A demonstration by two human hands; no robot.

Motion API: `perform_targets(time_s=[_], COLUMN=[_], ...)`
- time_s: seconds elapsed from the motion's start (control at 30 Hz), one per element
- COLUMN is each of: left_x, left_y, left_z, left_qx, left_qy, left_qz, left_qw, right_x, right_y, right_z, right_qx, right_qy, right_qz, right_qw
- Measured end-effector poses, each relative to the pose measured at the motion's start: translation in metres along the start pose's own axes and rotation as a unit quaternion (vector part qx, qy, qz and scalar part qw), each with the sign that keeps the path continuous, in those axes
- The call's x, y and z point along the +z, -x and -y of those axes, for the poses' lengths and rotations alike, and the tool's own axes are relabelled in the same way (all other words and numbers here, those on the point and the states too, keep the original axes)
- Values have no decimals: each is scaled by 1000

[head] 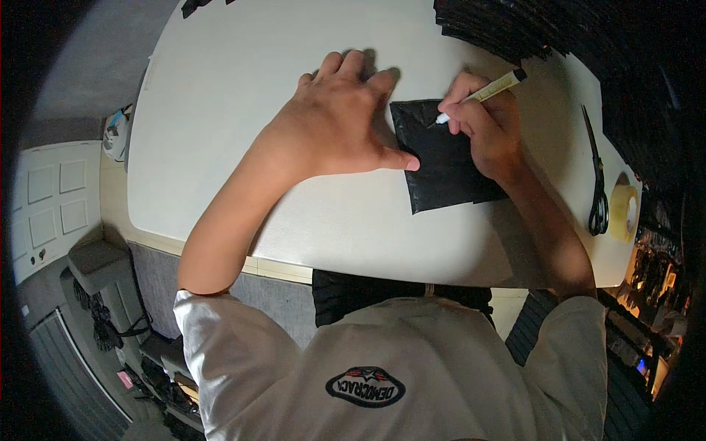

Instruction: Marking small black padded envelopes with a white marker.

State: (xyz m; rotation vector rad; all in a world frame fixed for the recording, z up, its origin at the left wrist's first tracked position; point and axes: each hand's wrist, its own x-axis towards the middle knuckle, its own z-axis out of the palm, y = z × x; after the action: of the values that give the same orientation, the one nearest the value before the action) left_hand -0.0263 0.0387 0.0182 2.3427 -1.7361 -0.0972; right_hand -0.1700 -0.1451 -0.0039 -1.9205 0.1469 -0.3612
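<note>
A flat black packet (pixel 441 171), wrapped in what looks like plastic, lies on the white table (pixel 220 127) in front of me. My right hand (pixel 488 124) grips a marker pen (pixel 496 88) with a pale barrel and a dark end. The pen's white tip section points down at the packet's upper part, close to or on its surface. Spread out beside the packet, my left hand (pixel 336 121) has its thumb resting on the packet's left edge, while its other fingers reach onto the tabletop. Part of the packet's right side is hidden by my right hand and forearm.
Black-handled scissors (pixel 597 182) and a roll of clear yellowish tape (pixel 623 212) lie near the table's right edge. A large stack of black packets (pixel 496 27) stands at the far right. A grey sofa (pixel 110 286) is on the floor at left.
</note>
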Motion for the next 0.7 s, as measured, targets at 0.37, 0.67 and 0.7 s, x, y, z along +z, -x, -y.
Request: perform_targets(time_s=[0.37,0.67,0.7], left_x=[-2,-2,-2], left_y=[-1,-8,-9], left_z=[0,4,5], left_qx=[4,17,16], left_qy=[11,146,146], left_qz=[-3,-10,-10], left_qw=[1000,989,989], right_x=[3,-4,-5], right_y=[-4,-3,-2], right_z=[-2,-3,-2], right_qx=[-1,20,13], right_qy=[8,-112,-135], right_qz=[-59,-37,-46], right_qw=[998,993,990])
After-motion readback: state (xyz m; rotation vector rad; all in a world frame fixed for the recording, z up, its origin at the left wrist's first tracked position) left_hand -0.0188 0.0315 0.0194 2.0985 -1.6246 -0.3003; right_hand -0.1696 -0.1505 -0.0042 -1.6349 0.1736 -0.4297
